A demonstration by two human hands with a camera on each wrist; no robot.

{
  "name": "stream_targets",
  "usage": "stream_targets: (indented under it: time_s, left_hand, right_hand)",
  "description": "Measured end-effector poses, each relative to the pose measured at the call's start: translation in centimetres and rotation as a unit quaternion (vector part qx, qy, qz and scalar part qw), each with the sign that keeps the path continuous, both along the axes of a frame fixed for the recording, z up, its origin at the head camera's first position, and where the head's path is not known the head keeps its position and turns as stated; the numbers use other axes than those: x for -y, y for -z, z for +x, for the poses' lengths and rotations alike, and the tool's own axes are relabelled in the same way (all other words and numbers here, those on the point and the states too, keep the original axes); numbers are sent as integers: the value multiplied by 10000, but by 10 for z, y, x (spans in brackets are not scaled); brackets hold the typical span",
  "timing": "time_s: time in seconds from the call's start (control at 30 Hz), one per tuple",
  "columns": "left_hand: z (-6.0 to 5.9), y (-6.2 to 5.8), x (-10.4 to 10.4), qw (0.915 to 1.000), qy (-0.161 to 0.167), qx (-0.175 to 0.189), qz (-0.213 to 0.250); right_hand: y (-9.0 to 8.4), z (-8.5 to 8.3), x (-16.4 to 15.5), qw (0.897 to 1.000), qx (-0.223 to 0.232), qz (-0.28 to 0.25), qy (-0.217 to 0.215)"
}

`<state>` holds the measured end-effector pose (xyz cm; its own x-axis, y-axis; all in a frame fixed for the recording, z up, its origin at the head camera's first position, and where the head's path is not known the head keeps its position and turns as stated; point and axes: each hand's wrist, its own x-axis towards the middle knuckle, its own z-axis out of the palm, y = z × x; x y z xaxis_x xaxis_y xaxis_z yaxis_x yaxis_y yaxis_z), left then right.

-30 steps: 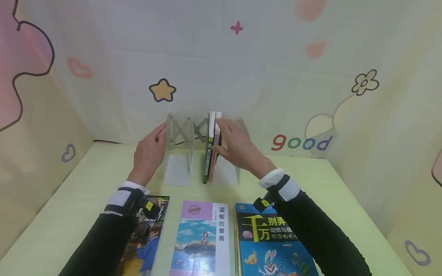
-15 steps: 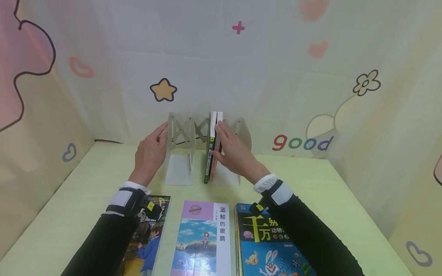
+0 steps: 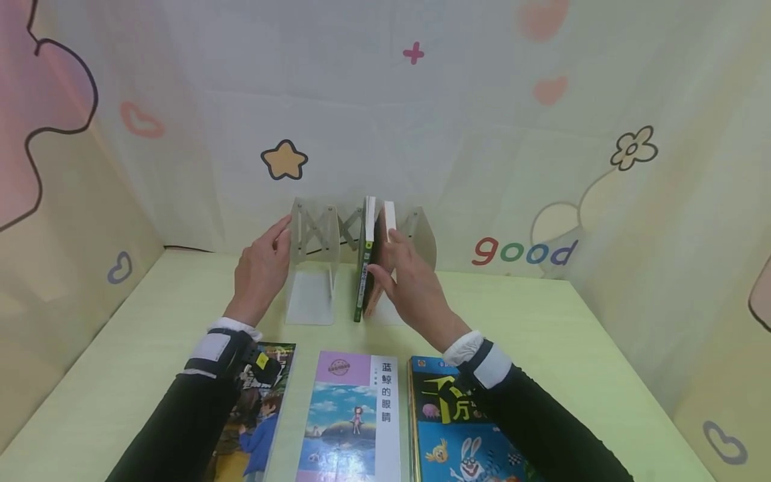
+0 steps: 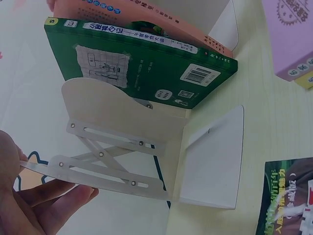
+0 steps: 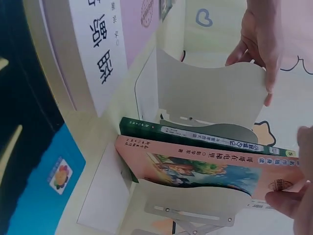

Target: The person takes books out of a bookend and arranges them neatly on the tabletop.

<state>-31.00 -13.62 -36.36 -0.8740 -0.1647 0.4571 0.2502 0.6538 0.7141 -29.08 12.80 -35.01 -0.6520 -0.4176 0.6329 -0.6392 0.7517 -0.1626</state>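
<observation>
In the head view a metal expanding bookend (image 3: 316,234) stands at the back of the table. My left hand (image 3: 259,268) grips the edge of its left end plate (image 4: 107,182), fingers on one face. Two thin books stand upright toward its right section: a green book (image 4: 142,63) and a pink book (image 5: 205,164) with a picture cover. My right hand (image 3: 418,284) holds the pink book near its upper part, thumb on the spine side and fingertips on the cover. The pink book leans right, its top apart from the green one. The right end plate (image 3: 424,234) is partly hidden behind my right hand.
Along the front lie a dark picture book (image 3: 262,415), a lilac-and-blue book (image 3: 346,415) and a stack of blue books (image 3: 446,435), partly under my right sleeve. A patterned cloth backdrop (image 3: 337,114) rises close behind the bookend.
The pink book has tipped to the right, opening a gap at the top beside the green book. My right hand has shifted down slightly with it. The left hand has stayed put.
</observation>
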Motion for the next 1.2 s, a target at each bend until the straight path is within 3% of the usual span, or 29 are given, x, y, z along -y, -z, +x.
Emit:
stream_targets:
  time_s: [0.23,0.37,0.5,0.63,0.87,0.97,1.2]
  left_hand:
    - [0,1,-1,10000,10,-5,33]
    - [1,1,-2,10000,0,45,8]
    - [1,0,-3,10000,-9,71,-24]
    - [1,0,-3,10000,-20,74,-34]
    - [2,0,-3,9999,-48,11,-134]
    - [2,-1,-3,9999,-43,5,-137]
    - [2,-1,-3,9999,-17,11,-125]
  right_hand:
    - [4,11,-1,9945,-959,-389,-152]
    - [6,24,-1,9928,-1101,-463,83]
    - [6,42,-3,9952,-681,-546,451]
    - [6,61,-6,9946,218,-733,697]
    - [12,74,-19,9750,1625,-1332,728]
    - [15,76,-28,9703,1790,-1499,636]
    - [21,83,-44,9714,1812,-1440,531]
